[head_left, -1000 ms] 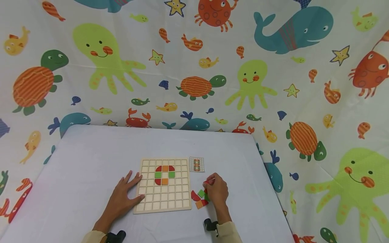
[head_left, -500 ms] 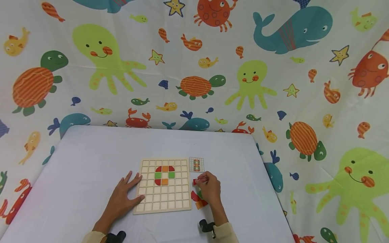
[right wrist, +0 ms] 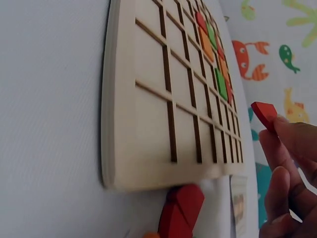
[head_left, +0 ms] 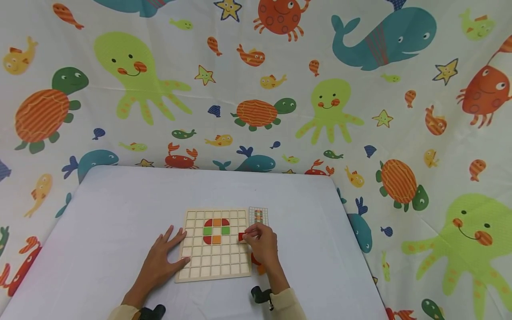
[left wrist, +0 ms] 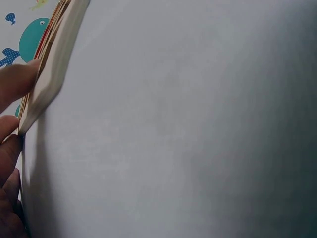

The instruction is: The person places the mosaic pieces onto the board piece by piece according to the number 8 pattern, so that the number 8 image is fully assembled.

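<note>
A wooden grid board [head_left: 212, 262] lies on the white table, with a ring of red, orange and green tiles [head_left: 217, 222] in its upper middle. My left hand [head_left: 160, 260] rests along the board's left edge, fingers spread and thumb on the rim; the left wrist view shows those fingers [left wrist: 17, 84] at the edge. My right hand [head_left: 263, 246] pinches a red piece [head_left: 242, 237] above the board's right edge. In the right wrist view the red piece [right wrist: 265, 114] is between thumb and fingertip, held over the board [right wrist: 148, 119].
A small pattern card [head_left: 258, 214] lies right of the board's top corner, partly behind my right hand. Loose red and orange pieces [head_left: 261, 269] lie beside the board's right edge, mostly covered by the hand. A printed sea-animal cloth [head_left: 256, 66] hangs behind the table.
From the loose pieces, my right hand has moved left to the board's right edge with the red piece in its fingers. My left hand has stayed in place.
</note>
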A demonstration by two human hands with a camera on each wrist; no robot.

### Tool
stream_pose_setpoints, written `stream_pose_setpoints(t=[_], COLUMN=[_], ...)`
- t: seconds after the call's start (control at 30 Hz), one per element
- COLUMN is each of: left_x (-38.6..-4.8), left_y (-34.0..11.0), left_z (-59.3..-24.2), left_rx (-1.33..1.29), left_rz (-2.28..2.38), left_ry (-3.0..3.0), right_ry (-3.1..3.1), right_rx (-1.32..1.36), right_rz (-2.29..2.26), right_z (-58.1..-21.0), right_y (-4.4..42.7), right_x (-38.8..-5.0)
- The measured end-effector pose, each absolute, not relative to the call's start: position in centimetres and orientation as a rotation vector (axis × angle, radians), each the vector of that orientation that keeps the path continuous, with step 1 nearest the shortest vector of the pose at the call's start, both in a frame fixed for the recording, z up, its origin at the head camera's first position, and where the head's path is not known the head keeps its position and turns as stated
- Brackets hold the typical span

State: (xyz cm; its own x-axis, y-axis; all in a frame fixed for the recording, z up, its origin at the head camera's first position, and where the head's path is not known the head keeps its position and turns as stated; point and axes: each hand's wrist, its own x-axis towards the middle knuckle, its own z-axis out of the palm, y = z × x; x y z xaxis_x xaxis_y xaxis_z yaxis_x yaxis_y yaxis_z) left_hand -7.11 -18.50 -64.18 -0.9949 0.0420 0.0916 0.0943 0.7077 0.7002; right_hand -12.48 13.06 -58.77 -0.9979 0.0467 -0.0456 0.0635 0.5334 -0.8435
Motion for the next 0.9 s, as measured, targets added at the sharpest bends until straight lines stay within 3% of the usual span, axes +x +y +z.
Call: stream_pose_setpoints(t=[0.27, 0.9], left_x=[-7.0, -7.1], left_y=[-18.5, -18.5], left_z=[-63.7, -64.0], left_rx=[-0.089, -0.108], left_rz=[-1.176, -1.175], left_ry=[-2.873, -2.861], right_ry=[2.746, 2.842], right_rx=[0.021, 0.155], right_rz=[-1.478, -1.195], right_z=[-59.1, -60.3], right_y=[10.8, 7.5], right_x=[-12.8, -13.5])
